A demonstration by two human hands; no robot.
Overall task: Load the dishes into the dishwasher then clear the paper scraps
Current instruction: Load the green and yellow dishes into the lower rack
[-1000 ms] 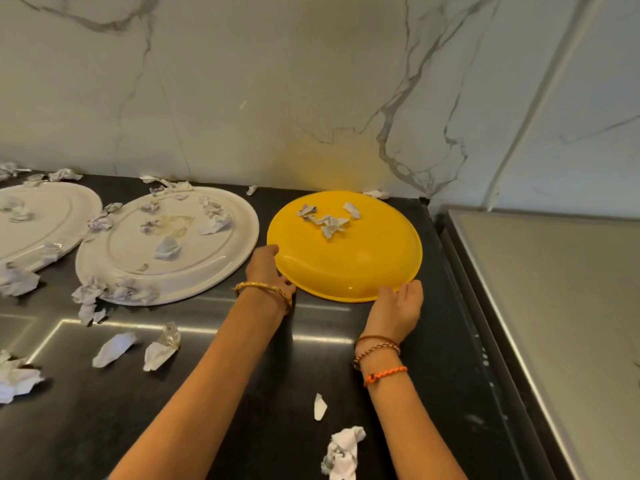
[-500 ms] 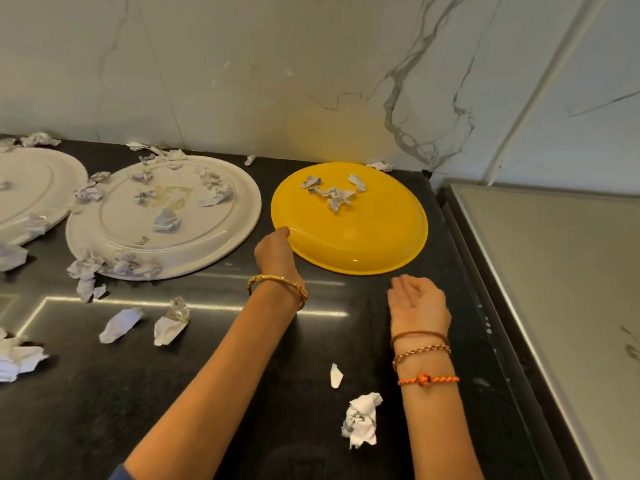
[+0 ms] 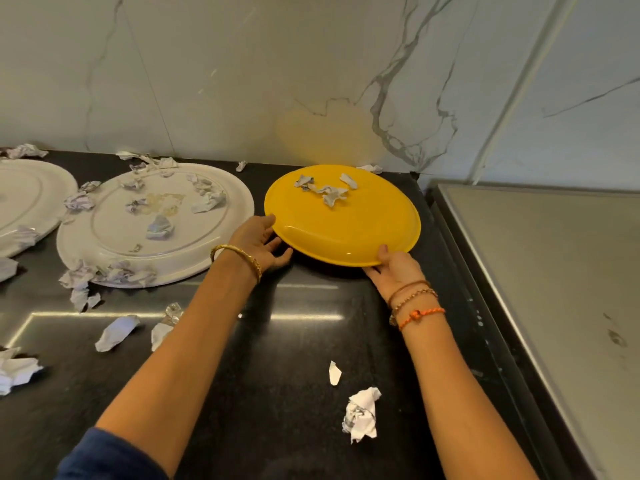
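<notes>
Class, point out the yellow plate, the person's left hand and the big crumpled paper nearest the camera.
yellow plate [image 3: 360, 226]: head view, bare centre.
left hand [image 3: 258, 242]: head view, back of hand.
crumpled paper [image 3: 362, 414]: head view, middle of wad.

Your yellow plate [image 3: 346, 223] sits tilted, near edge raised off the counter, paper scraps [image 3: 325, 192] lying on its far side.

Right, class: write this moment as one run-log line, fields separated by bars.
step: lifting yellow plate | left hand: grips near-left rim | right hand: grips near rim | paper scraps on plate | counter: more scraps
</notes>
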